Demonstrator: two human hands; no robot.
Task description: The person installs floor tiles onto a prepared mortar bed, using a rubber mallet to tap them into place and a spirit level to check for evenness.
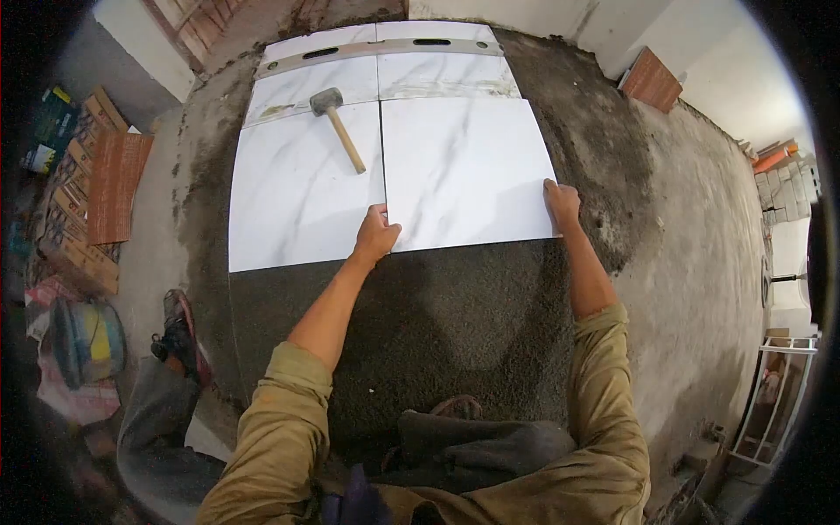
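My left hand (377,234) grips the near left edge of a white marbled tile (468,166), its fingers at the seam with the neighbouring tile. On the tile's right side, near the front corner, my right hand (563,203) is closed round the edge. A narrow dark gap shows between this tile and the left white tile (297,188). Across the left tile lies a mallet (339,127) with a grey head and wooden handle. Farther back, a long metal level (359,51) rests across the smaller tile pieces.
Dark, damp mortar (420,324) spreads in front of the tiles and along their right side. Cardboard boxes (74,210) with brown tiles (114,185) and a bucket (87,341) stand at the left. A white metal frame (774,398) is at the far right.
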